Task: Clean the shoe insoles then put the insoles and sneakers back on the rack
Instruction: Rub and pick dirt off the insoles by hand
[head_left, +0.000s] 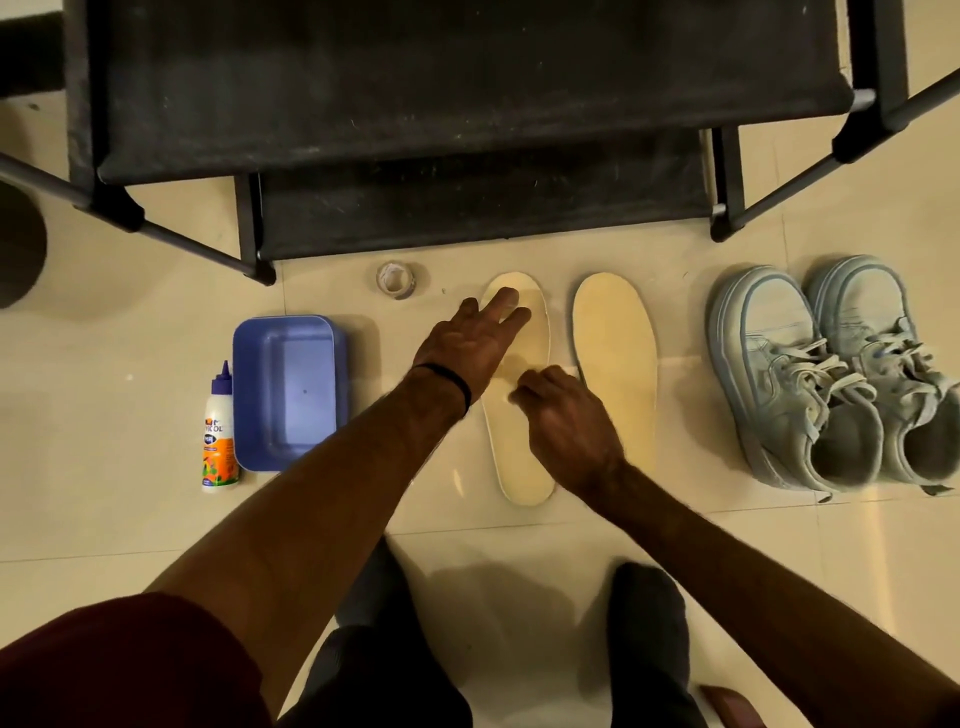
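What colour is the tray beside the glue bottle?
The tray is blue-violet, plain, seen best in the head view.

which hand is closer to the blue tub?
Left. The left hand lies flat on the upper part of the left insole, just right of the blue tub. The right hand sits farther right, on the same insole's right edge.

blue tub (289, 391), glue bottle (220, 431), tape roll (396, 279), tiled floor (156, 525)
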